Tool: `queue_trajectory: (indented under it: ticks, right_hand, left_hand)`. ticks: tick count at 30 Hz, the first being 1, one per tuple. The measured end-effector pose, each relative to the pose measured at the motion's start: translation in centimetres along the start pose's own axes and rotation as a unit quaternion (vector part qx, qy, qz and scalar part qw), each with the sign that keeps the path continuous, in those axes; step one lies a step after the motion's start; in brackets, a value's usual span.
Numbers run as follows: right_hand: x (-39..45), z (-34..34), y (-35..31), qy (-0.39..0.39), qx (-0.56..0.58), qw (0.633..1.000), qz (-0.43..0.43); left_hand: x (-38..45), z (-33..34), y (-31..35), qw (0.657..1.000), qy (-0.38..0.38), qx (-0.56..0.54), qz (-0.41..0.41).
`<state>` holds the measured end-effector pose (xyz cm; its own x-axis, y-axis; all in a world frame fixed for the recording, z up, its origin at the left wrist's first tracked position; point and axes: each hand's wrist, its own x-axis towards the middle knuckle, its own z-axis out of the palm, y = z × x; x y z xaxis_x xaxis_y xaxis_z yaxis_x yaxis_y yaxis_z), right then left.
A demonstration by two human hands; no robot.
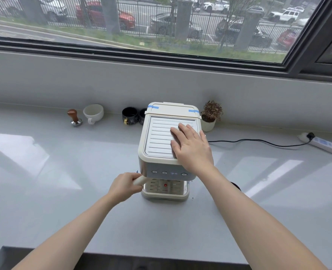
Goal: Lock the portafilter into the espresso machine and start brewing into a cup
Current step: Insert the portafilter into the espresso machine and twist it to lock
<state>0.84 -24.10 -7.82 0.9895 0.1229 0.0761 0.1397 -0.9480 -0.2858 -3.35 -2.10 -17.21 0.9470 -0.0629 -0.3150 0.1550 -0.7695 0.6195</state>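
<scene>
A cream espresso machine [157, 137] stands in the middle of the grey counter, seen from above. My right hand [190, 147] lies flat on its ribbed top, fingers spread. My left hand [125, 185] is closed around the cream portafilter handle [139, 180], which sticks out to the left under the machine's front. The portafilter head is hidden beneath the button panel [169, 173]. The drip tray [165, 194] below shows a small red marker and holds no cup. A white cup [93, 113] sits at the back left.
A wood-handled tamper [74, 117] stands left of the white cup. Two black cups [131, 115] sit behind the machine's left side, a small potted plant [210, 115] at its right. A black cord runs to a power strip [320, 142] at the far right.
</scene>
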Motion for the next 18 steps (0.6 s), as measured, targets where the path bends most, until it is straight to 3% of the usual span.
queue_trajectory:
  ticks: [7, 13, 18]
  right_hand:
    - [0.0, 0.1, 0.1, 0.002, 0.004, 1.000, 0.000]
    - [-0.1, 0.1, 0.1, 0.005, 0.001, 1.000, 0.002]
    - [0.0, 0.2, 0.1, 0.006, -0.003, 1.000, 0.000]
  left_hand:
    - [0.6, -1.4, 0.2, 1.000, -0.025, 0.013, 0.005]
    - [-0.7, 0.4, 0.9, 0.999, 0.034, 0.022, -0.019]
    - [0.5, -1.6, 0.6, 0.999, -0.008, 0.037, -0.010]
